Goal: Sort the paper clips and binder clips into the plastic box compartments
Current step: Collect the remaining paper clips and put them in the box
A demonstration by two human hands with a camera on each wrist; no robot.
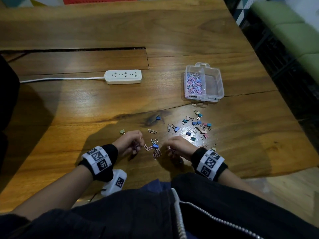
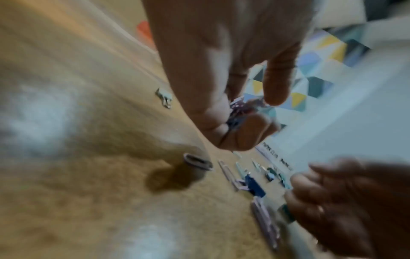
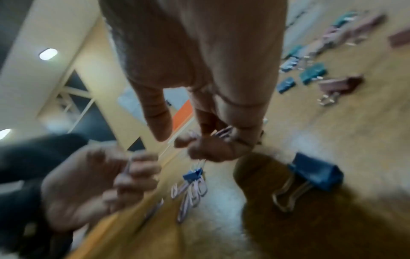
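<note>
Both hands [image 1: 131, 140] [image 1: 177, 145] gripping paper clips [image 3: 221, 133], blue binder clip [image 1: 154, 146] btwn.

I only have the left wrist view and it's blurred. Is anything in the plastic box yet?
Observer: Yes. In the head view the plastic box has its left compartment full of paper clips; the right compartment looks empty.
Operator: Where are the binder clips?
Observer: Most lie loose on the table in a cluster of binder clips just in front of the box.
Operator: Is the right hand holding anything?
Observer: The right wrist view shows the right hand pinching a few pink paper clips.
</note>
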